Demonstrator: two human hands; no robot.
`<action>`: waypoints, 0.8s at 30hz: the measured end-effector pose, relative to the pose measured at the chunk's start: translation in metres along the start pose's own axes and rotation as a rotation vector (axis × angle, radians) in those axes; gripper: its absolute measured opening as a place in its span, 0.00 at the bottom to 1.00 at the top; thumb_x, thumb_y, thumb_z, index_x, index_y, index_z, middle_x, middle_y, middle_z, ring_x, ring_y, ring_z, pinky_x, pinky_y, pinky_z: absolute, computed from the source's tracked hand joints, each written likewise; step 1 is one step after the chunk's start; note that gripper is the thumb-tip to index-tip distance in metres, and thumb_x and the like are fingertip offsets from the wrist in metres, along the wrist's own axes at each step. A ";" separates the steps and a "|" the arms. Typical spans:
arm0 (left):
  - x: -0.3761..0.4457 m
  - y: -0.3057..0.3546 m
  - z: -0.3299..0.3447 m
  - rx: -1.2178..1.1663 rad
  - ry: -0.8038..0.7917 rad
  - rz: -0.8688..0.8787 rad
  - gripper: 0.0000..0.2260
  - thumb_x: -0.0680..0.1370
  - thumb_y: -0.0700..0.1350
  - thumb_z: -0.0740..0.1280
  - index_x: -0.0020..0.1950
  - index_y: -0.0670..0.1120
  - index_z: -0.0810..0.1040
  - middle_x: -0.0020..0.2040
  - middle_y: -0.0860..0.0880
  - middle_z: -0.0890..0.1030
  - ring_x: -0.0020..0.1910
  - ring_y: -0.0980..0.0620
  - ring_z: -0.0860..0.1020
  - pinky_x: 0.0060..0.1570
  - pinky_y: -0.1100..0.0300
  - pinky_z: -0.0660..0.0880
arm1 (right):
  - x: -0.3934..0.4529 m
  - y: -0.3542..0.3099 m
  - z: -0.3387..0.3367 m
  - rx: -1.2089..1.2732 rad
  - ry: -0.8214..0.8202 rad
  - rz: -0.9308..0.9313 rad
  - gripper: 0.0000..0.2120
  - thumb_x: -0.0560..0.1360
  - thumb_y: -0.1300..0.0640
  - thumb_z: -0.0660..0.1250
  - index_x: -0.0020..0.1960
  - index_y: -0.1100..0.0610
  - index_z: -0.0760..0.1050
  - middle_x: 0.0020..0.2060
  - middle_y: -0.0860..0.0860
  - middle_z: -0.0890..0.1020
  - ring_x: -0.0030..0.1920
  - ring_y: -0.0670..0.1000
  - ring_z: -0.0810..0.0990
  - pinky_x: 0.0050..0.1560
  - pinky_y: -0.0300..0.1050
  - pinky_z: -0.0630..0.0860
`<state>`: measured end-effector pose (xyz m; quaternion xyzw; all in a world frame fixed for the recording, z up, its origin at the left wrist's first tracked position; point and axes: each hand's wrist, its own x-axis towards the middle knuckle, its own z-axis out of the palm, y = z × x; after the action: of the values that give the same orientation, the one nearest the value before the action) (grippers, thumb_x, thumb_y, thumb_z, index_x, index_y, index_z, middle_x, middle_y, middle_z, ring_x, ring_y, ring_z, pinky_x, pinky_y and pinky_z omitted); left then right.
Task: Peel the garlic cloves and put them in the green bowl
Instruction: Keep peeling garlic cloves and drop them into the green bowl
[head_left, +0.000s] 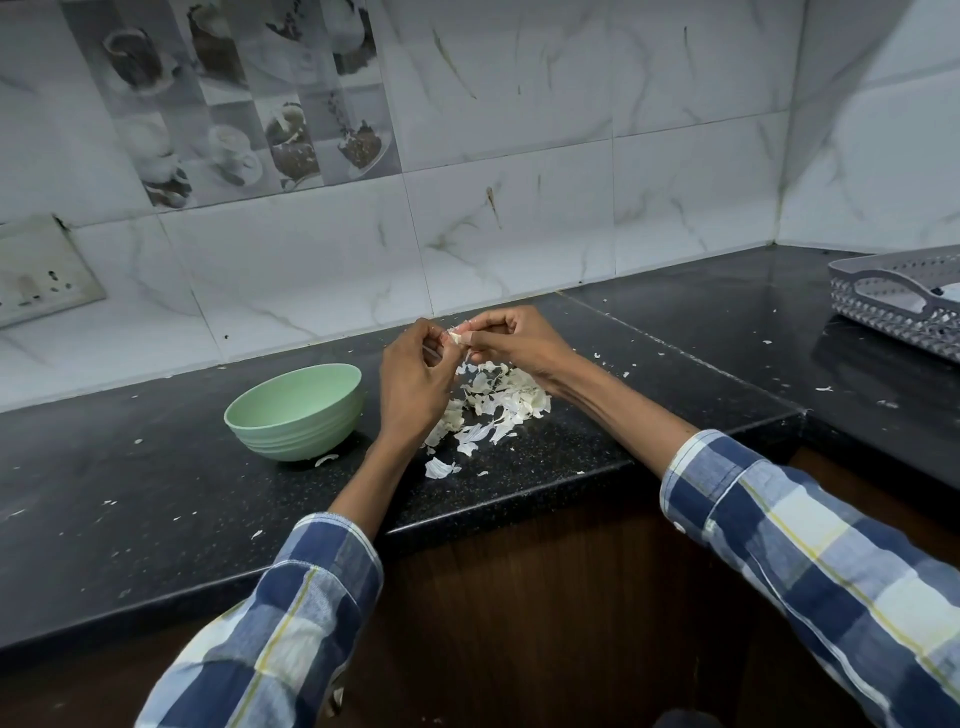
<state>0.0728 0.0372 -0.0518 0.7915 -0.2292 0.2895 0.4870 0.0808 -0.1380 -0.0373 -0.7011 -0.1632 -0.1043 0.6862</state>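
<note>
one green bowl (293, 413), two hands, one basket (898, 301)

On the counter (156, 499) the bowl (294, 410) stands left of the pile of garlic skins (493, 402). Both hands meet above the pile's far side, the left hand (415, 384) between bowl and pile, the right hand (514, 338) beside it, a garlic clove (456, 338) between them. A basket (898, 306) sits far right, a wall socket (36, 270) far left behind the counter.

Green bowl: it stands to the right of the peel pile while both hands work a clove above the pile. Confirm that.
Wrong side. The head view shows the green bowl left of the peel pile; both hands, left hand and right hand, do hold a clove above it.
</note>
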 end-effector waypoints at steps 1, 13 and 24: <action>0.000 0.000 -0.001 0.006 0.014 -0.012 0.06 0.82 0.49 0.69 0.45 0.51 0.77 0.40 0.51 0.82 0.40 0.46 0.83 0.43 0.40 0.82 | -0.001 0.000 0.000 0.002 -0.009 -0.007 0.13 0.75 0.66 0.75 0.59 0.67 0.82 0.46 0.58 0.87 0.42 0.50 0.86 0.50 0.42 0.84; -0.004 0.000 -0.002 -0.065 -0.101 -0.065 0.17 0.88 0.54 0.61 0.50 0.42 0.75 0.39 0.45 0.83 0.31 0.47 0.83 0.39 0.48 0.81 | -0.004 0.001 0.000 -0.226 -0.003 -0.167 0.07 0.74 0.61 0.78 0.51 0.61 0.84 0.45 0.57 0.87 0.44 0.49 0.86 0.50 0.44 0.84; 0.007 -0.006 -0.002 -0.293 -0.127 -0.149 0.12 0.87 0.43 0.64 0.53 0.35 0.79 0.40 0.47 0.80 0.38 0.54 0.76 0.39 0.66 0.73 | -0.004 -0.002 0.000 0.125 -0.133 0.029 0.07 0.75 0.68 0.73 0.53 0.62 0.80 0.43 0.53 0.87 0.44 0.48 0.86 0.45 0.37 0.81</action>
<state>0.0811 0.0406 -0.0501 0.7435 -0.2399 0.1653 0.6019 0.0761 -0.1386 -0.0368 -0.6647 -0.2046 -0.0372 0.7176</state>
